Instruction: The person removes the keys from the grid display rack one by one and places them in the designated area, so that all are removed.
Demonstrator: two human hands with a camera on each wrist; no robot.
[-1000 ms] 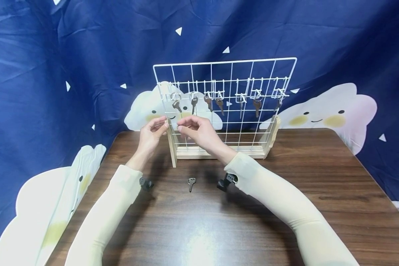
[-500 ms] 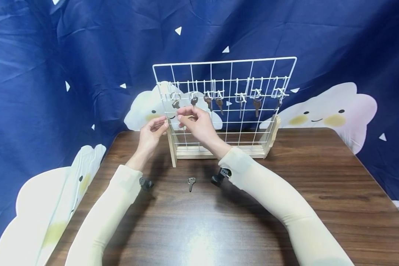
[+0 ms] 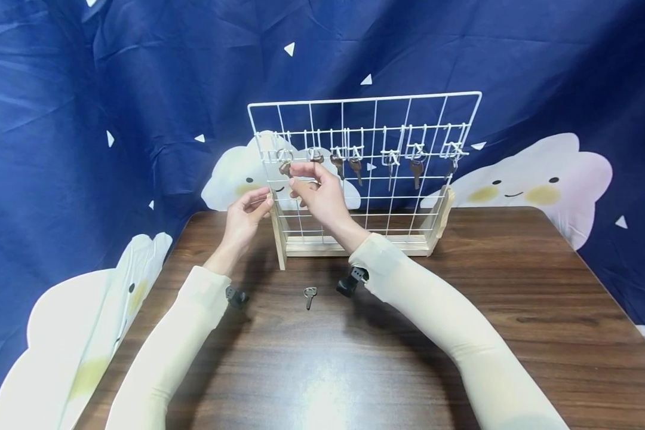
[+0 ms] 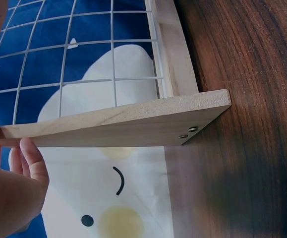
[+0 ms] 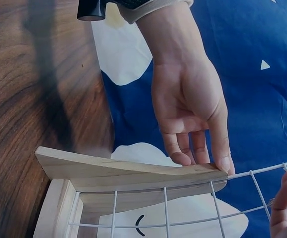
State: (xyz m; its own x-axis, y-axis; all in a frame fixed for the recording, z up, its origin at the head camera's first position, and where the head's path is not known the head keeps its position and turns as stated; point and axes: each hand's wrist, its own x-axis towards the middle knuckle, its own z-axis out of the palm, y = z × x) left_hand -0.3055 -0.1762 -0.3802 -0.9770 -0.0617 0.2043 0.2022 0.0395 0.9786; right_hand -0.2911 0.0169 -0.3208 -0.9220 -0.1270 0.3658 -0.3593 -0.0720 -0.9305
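My left hand (image 3: 245,212) grips the upper end of the wooden side support (image 4: 118,119) of a white wire grid rack (image 3: 373,197). In the left wrist view its thumb and fingers lie on either side of the board. My right hand (image 3: 322,194) is raised before the rack's left part, thumb and forefinger apart. Its fingertips are close beside the leftmost hanging key (image 3: 285,167), which hangs by a ring from a hook; whether they touch it I cannot tell. The right fingers (image 5: 282,201) show only partly in the right wrist view.
Several more keys hang along the hooks, among them a brown key (image 3: 416,172) toward the right. A loose key (image 3: 309,297) with a ring lies on the dark wooden table (image 3: 408,346) in front of the rack. Behind hangs a blue cloth (image 3: 166,77) with cloud prints.
My right hand has risen from below the keys to the leftmost one, its thumb and forefinger spreading apart. The left hand has stayed on the side support.
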